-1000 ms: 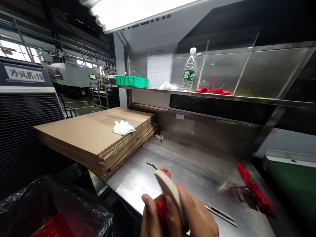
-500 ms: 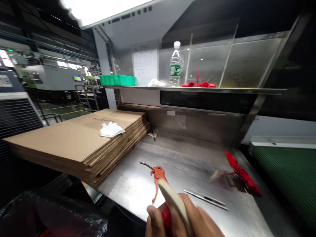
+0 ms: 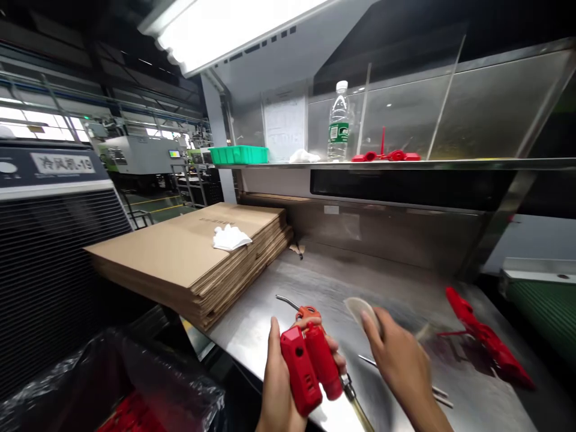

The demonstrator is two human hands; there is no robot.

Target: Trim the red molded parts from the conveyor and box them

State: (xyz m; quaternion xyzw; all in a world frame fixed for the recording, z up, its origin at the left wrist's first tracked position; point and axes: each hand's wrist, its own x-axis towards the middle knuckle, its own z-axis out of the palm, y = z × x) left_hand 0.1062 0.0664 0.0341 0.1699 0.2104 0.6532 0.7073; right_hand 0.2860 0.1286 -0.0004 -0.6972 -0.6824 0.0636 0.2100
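Note:
In my left hand (image 3: 275, 384) lie two red plastic housings (image 3: 300, 369) side by side; one is boxy with a round hole and small slots, the other more rounded. The fingers wrap round them from behind. My right hand (image 3: 400, 360), to the right and apart from them, grips a cream-coloured, flat, rounded piece (image 3: 359, 309) between thumb and fingers. Behind my left hand an orange air blow gun (image 3: 309, 311) with a bent metal nozzle lies on the metal bench (image 3: 252, 306), partly hidden. Metal tweezers (image 3: 441, 396) lie partly under my right forearm.
Stacked cardboard sheets (image 3: 153, 252) bear a white glove (image 3: 230, 238) at left. More red parts (image 3: 488, 342) lie at the bench's right. The shelf (image 3: 477, 164) holds a green tray (image 3: 238, 155) and a water bottle (image 3: 339, 126). A black-lined bin (image 3: 189, 384) stands at lower left.
My left hand has come up with the red housings turned into view. My right hand has moved right with the cream piece, away from them. The view has shifted left.

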